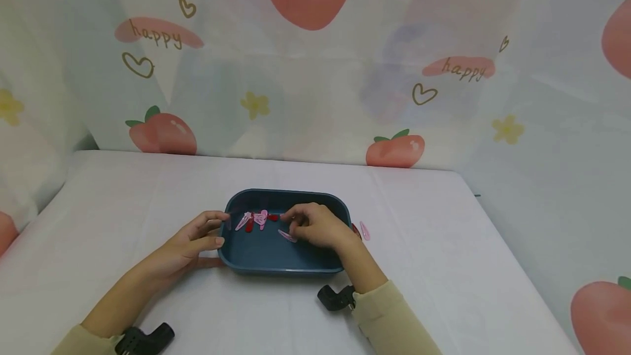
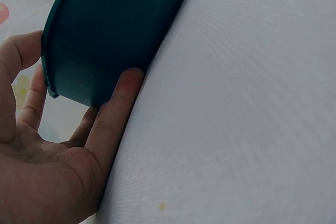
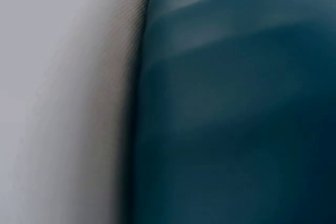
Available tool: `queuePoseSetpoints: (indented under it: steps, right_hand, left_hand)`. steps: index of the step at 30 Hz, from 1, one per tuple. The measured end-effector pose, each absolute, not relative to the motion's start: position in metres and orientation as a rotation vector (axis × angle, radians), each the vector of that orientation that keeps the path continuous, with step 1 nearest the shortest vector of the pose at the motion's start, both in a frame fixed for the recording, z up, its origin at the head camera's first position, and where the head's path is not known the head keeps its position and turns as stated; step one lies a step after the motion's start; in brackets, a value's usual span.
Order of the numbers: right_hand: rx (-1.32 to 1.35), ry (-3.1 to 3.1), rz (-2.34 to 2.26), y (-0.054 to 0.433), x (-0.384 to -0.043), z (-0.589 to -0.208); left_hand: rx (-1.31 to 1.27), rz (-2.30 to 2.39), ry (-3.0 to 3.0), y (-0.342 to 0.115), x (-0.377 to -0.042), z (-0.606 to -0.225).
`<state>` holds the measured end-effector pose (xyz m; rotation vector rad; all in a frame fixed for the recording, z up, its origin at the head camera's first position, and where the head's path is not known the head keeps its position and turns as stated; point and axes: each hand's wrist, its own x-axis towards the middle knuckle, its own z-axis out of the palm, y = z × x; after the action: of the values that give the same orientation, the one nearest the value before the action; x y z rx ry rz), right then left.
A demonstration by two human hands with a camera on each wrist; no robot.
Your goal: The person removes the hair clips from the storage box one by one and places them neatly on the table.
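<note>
A dark blue rectangular tray (image 1: 276,259) stands on the white table. My left hand (image 1: 184,245) is at its left end, thumb and fingertips against the rim and the outer wall, as the left wrist view shows. My right hand (image 1: 317,226) is over the right half of the tray with bent fingers. Just below its fingertips is a pink hair clip (image 1: 286,235); I cannot tell whether the fingers pinch anything. Left of this hand, several clips form a row, among them a pink one (image 1: 242,221), a red one (image 1: 249,224) and another red one (image 1: 273,217).
Outside the tray's right end, a pink hair clip (image 1: 365,230) and a red clip (image 1: 356,230) lie on the white cloth (image 1: 419,267). A printed curtain (image 1: 315,81) hangs behind the table. The right wrist view shows mostly the tray's blue outer wall (image 3: 226,87), close and blurred.
</note>
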<state>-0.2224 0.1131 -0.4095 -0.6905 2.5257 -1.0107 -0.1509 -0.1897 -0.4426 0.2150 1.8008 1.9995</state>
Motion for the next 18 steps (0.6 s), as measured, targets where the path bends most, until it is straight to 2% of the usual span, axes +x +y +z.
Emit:
queuePoseSetpoints:
  steps: [18]
  right_hand:
    - [-0.671, 2.605, -0.838, 0.1084, -0.2214, -0.4113]
  left_hand:
    - [0.208, 2.0, 1.798, -0.1896, -0.1511, -0.4421]
